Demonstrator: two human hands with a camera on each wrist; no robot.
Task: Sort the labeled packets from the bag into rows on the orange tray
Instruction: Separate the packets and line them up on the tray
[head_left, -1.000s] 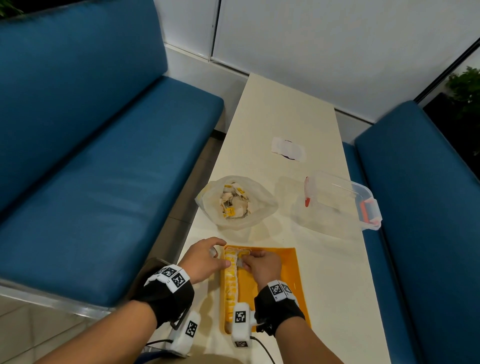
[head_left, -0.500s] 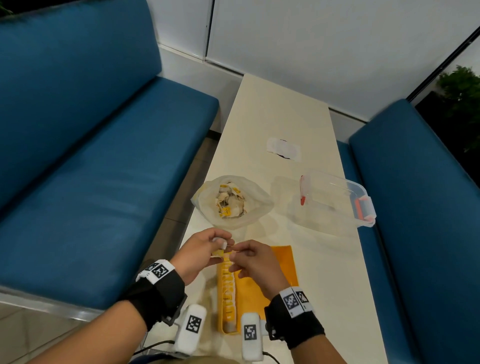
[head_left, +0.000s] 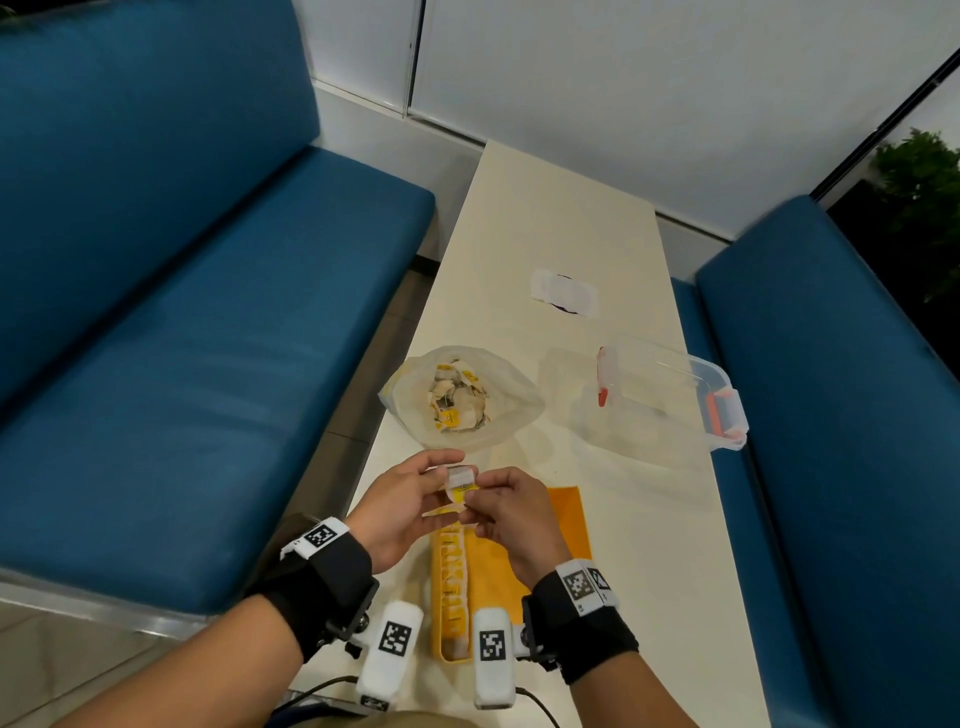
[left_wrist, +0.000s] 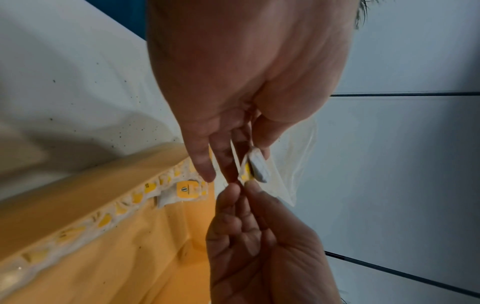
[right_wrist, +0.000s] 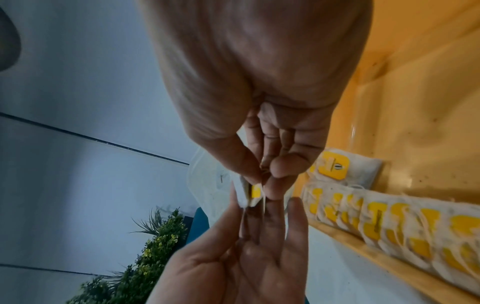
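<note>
Both hands met above the far end of the orange tray (head_left: 569, 525). The left hand (head_left: 400, 512) pinched a white packet (head_left: 460, 480) with a yellow label, and the right hand (head_left: 511, 512) pinched its lower edge. A row of packets (head_left: 454, 587) lay along the tray's left wall. The open bag (head_left: 462, 397) sat beyond on the bench (head_left: 649, 519).
</note>
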